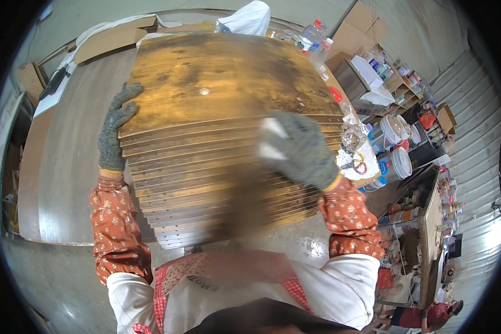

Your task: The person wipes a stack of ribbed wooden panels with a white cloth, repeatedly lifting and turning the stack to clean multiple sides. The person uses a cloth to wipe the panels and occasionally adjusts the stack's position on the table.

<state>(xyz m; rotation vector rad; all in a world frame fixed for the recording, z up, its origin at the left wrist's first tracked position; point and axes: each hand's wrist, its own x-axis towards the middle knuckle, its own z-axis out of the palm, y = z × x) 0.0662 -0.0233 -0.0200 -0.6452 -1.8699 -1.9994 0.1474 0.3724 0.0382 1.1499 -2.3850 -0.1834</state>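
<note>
Head view. A stack of thin brown boards (pixel 228 139) fills the middle of the frame, fanned so that each lower board sticks out a little toward 6 o'clock. The top board is stained dark in patches, with a small pale spot near its centre. The stack lies on a grey-brown table (pixel 67 167), which runs off toward 9 o'clock.

Left hand (pixel 116 131), in a grey knit glove, sits at 9 o'clock of the stack. Fingers are partly curled over the left edge, the tips on the top board and the palm pressed against the stepped edges.

Right hand (pixel 298 149), also gloved, lies at 3 o'clock over the fanned edges. It is blurred. Fingers look bent round a small white piece (pixel 273 136); whether that is a cloth, a block or paper, I cannot tell.

Judgement: the work in hand is rubbing along the board edges. To do it well, the left hand should brace the stack firmly so the fan does not slide, and the right should run along the edges, not across them, with even pressure.

At 2 o'clock: plastic bottles (pixel 316 39). At 3 o'clock: white buckets (pixel 398 146). At 11 o'clock: flat cardboard (pixel 108 40).
</note>
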